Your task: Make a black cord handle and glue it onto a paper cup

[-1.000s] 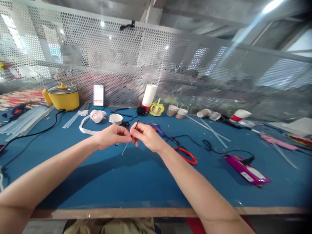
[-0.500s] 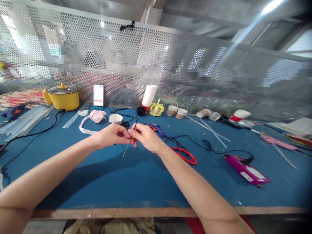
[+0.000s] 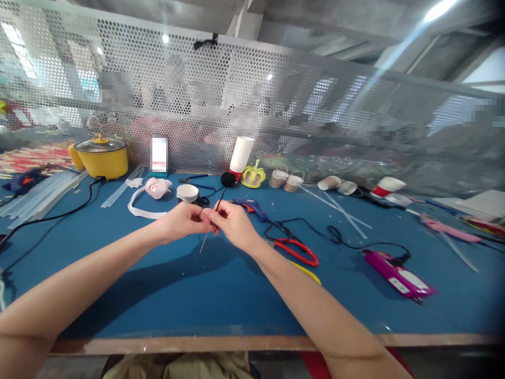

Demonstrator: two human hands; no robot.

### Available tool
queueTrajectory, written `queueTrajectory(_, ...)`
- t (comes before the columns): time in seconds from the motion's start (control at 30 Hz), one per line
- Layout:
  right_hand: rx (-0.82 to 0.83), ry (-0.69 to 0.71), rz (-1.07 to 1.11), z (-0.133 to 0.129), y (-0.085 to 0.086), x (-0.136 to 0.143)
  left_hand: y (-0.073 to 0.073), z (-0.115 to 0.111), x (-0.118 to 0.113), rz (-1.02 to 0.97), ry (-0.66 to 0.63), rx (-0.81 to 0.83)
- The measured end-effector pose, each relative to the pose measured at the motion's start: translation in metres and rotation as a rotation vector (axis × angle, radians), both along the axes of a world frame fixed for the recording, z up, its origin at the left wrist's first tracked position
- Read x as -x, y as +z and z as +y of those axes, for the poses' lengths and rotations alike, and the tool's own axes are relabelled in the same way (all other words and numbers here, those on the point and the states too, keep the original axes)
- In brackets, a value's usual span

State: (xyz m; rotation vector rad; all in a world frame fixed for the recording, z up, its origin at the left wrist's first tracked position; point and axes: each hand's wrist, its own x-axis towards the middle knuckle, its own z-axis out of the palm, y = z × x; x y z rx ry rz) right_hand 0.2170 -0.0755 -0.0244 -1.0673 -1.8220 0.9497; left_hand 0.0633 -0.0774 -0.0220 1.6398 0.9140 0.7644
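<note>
While both hands are pinching the thin stick (image 3: 211,223), it is tipping slightly steeper than a moment ago.
Left hand (image 3: 182,221) and right hand (image 3: 232,223) fingers are closing on it, scissors (image 3: 295,248) lying at 3 o'clock on the surface (image 3: 197,295).

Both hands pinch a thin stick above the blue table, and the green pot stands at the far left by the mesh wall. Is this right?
Not quite: the pot is yellow, not green, as the head view shows. The rest holds: the left hand and right hand pinch the thin stick above the blue table.

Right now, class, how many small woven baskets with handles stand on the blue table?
2: left basket and right basket, side by side near the mesh screen, right of the yellow crown. More may be hidden.
</note>
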Motion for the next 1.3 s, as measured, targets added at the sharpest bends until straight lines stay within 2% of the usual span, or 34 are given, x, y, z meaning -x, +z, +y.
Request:
queueTrajectory(0.1,0.005,0.011,0.031,0.000,0.001,0.000,0.000,0.000,0.001,0.031,0.000,0.000)
queueTrajectory(0.23,0.099,0.237,0.092,0.000,0.006,-0.003,0.002,0.001,0.005,0.018,-0.083,0.060)
queueTrajectory(0.3,0.122,0.273,0.085,0.001,0.008,-0.005,0.004,0.001,0.006,-0.006,-0.107,0.085)
queueTrajectory(0.47,0.135,0.230,0.095,0.004,0.007,-0.007,0.007,0.002,0.009,-0.019,-0.103,0.091)
queueTrajectory(0.63,0.153,0.242,0.070,0.003,0.008,-0.008,0.008,0.003,0.011,0.035,-0.130,0.043)
queueTrajectory(0.8,0.131,0.223,0.054,0.004,0.006,-0.007,0.007,0.002,0.010,0.100,-0.086,-0.027)
queueTrajectory(1.07,0.075,0.152,0.018,0.003,0.005,-0.005,0.013,-0.003,0.006,0.108,-0.023,-0.045)
queueTrajectory(1.3,0.072,0.134,0.039,0.003,0.003,-0.004,0.006,0.000,0.007,0.057,-0.027,0.009)
